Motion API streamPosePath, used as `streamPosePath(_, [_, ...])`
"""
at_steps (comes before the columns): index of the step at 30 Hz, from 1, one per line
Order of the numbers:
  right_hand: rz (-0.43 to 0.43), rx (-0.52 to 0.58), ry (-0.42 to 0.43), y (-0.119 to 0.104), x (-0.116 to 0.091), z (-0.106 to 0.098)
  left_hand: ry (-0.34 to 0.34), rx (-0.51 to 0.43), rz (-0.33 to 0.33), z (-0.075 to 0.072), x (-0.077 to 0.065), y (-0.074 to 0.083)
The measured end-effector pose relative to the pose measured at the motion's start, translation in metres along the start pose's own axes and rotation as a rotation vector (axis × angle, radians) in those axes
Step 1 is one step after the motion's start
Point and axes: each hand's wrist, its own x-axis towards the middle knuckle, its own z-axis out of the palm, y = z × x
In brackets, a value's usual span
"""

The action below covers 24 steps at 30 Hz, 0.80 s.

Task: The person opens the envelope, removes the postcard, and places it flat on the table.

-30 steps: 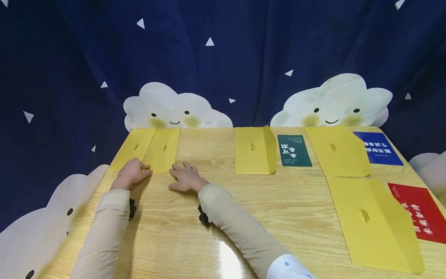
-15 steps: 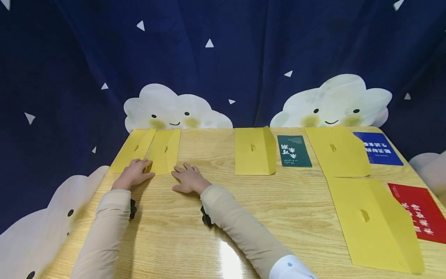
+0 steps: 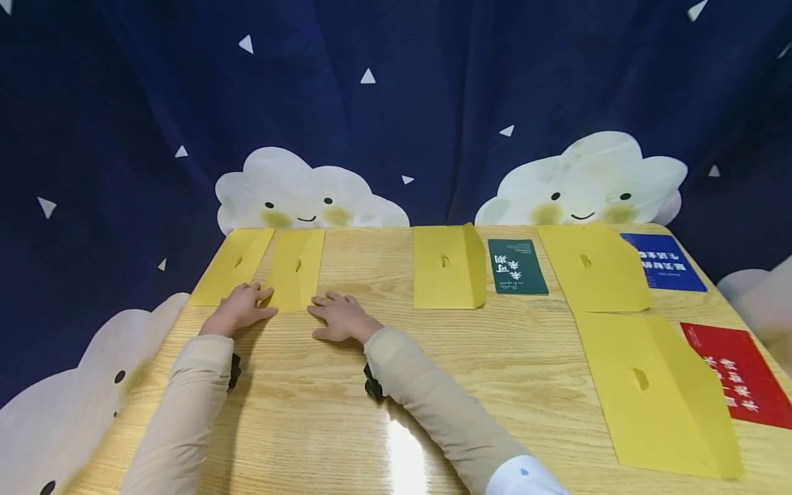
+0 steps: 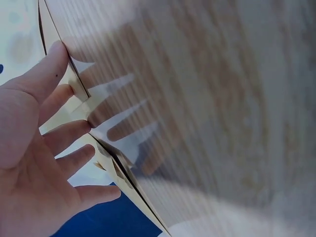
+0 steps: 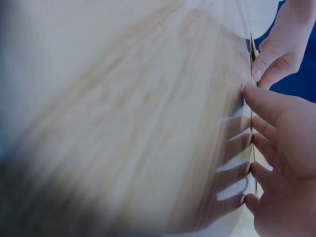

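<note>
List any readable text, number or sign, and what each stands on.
Green card: "未来可期"; smaller print too small to read.
Blue card: "生活", "美好的"; the rest unclear.
Red card: "未来如诗"; other print covered or too small.
Yellow envelopes: none visible.

My head feed shows yellow envelopes (image 3: 291, 285) of smooth, matt paper, a wood-grained tabletop (image 3: 297, 419) glossy enough to glare at bottom centre, wrinkled cloth sleeves (image 3: 179, 426), and softly folded fabric curtain (image 3: 334, 117) across the top.
</note>
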Motion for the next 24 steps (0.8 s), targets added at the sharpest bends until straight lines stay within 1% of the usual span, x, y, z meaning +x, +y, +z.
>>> streamPosePath(4, [-0.031,0.018,0.007,0.004,-0.004,0.0,0.0,-0.042,0.024,0.002,-0.002,-0.002])
streamPosePath(6, [-0.049,0.029,0.013,0.007,-0.007,0.001,0.002,-0.067,0.037,0.002,-0.004,0.0])
streamPosePath(7, [-0.059,0.033,0.016,0.008,-0.008,0.001,-0.008,-0.085,0.035,0.001,-0.004,0.002])
streamPosePath(10, [-0.088,0.05,0.01,0.012,-0.011,0.0,-0.018,-0.107,0.043,-0.001,-0.007,0.005])
streamPosePath(13, [-0.111,0.066,-0.001,0.015,-0.013,0.0,-0.04,-0.1,0.04,-0.001,-0.008,0.005])
streamPosePath(18, [-0.123,0.066,-0.015,0.018,-0.016,0.0,-0.062,-0.075,0.022,0.0,-0.008,0.007])
streamPosePath(24, [-0.139,0.063,-0.042,0.023,-0.022,-0.001,-0.065,-0.119,0.015,0.0,-0.013,0.015])
